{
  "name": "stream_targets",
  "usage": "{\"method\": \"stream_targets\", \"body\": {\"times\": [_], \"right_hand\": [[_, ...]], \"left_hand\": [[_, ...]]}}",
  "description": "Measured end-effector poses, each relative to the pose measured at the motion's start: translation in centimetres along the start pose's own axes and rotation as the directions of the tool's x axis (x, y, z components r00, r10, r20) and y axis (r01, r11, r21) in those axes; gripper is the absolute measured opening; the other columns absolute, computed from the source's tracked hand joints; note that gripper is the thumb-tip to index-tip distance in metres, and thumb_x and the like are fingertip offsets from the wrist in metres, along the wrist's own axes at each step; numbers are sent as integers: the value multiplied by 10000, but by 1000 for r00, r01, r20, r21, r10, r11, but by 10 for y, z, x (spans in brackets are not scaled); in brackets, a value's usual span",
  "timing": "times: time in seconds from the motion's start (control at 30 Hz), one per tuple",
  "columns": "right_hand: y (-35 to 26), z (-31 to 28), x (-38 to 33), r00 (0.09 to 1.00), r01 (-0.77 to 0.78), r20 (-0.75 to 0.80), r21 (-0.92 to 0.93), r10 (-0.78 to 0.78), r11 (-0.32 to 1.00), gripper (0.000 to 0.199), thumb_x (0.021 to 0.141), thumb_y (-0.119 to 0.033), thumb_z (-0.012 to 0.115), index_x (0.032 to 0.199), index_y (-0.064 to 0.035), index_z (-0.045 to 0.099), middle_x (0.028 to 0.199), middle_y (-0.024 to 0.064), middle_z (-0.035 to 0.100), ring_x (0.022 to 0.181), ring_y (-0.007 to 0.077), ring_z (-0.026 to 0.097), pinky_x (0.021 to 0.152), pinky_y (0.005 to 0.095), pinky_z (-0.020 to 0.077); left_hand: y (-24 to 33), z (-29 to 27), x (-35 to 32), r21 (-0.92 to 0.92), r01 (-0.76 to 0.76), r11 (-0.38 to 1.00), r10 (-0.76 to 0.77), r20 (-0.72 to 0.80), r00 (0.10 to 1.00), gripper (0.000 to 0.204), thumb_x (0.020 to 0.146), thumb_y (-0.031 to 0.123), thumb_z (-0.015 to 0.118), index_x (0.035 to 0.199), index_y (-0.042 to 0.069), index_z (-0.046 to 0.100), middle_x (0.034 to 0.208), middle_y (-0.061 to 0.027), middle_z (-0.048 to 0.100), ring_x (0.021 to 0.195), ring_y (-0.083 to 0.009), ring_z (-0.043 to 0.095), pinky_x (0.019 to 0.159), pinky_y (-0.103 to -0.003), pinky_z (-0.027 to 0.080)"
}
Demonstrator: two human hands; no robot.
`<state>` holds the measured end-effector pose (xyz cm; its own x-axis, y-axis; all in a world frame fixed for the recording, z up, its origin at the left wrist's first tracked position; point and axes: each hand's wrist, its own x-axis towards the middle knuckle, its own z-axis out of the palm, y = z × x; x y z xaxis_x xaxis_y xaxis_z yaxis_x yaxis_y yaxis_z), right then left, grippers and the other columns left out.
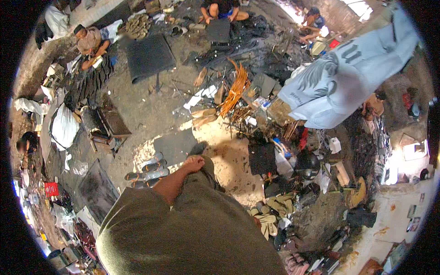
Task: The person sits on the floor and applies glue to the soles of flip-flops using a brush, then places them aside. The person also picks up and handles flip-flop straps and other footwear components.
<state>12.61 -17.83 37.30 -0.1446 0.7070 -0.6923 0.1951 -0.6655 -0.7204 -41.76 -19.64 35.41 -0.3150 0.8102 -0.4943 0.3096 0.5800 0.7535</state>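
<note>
My left hand (195, 163) is curled into a fist over my trouser leg, below the middle of the view. Nothing sticks out of it. Just past it shows the dark tip of my shoe (198, 148). To its left on the floor lie several grey footwear pieces (149, 170) with dark and orange ends, beside a flat grey sheet (176, 143). Only a small patch of skin at the right edge of my shirt hints at my right arm or hand (257, 222); its fingers are hidden. Beige sole-shaped pieces (277, 206) are piled near it.
Orange strips (236, 89) and wood pieces (204, 117) clutter the floor ahead. A large light blue printed garment (339, 75) spans the upper right. People sit working at the far left (91, 43), far middle (222, 11) and far right (314, 25). A low wooden bench (114, 123) stands left.
</note>
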Motion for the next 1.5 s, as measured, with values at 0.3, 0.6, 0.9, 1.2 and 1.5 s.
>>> {"method": "stream_targets", "body": {"times": [0.3,0.6,0.9,1.2,1.5], "right_hand": [[-79,39,88,415,-755,795,572,-441,320,281,1084,-240,441,1193,-40,606,1119,134,623,1092,284,579,874,474,501],[-259,258,85,975,169,-107,-210,-194,963,439,1006,-360,648,1307,-41,623,1135,112,707,956,193,689,786,313,543],[-155,257,88,987,64,-117,-341,-110,938,343,1034,-316,543,1199,-45,673,1030,143,725,980,333,685,889,410,544],[-455,425,89,812,540,158,-569,-562,620,627,1074,-399,403,1530,30,374,1565,251,394,1418,375,409,1170,432,321],[-509,465,46,775,632,384,-478,-503,610,760,1062,-617,261,1570,-64,381,1673,226,200,1533,408,186,1241,489,156]], "left_hand": [[13,-135,51,32,196,980,-198,109,974,382,950,388,621,1147,79,730,1189,-172,715,1097,-361,676,985,-464,519],[-73,-222,186,408,-179,895,19,367,930,295,939,236,608,1171,83,705,1101,-128,722,1076,-267,665,927,-396,543],[48,-240,269,-187,-19,982,82,338,937,374,1020,355,596,1272,79,617,1229,-155,633,1148,-262,602,984,-433,480],[292,-172,213,-760,-106,641,496,305,813,874,1056,594,377,1635,91,-44,1704,-112,8,1571,-258,-17,1251,-462,51],[295,-169,238,-966,90,241,159,131,979,910,1010,663,435,1652,203,-17,1729,-30,-2,1578,-287,5,1246,-473,-7]]}}
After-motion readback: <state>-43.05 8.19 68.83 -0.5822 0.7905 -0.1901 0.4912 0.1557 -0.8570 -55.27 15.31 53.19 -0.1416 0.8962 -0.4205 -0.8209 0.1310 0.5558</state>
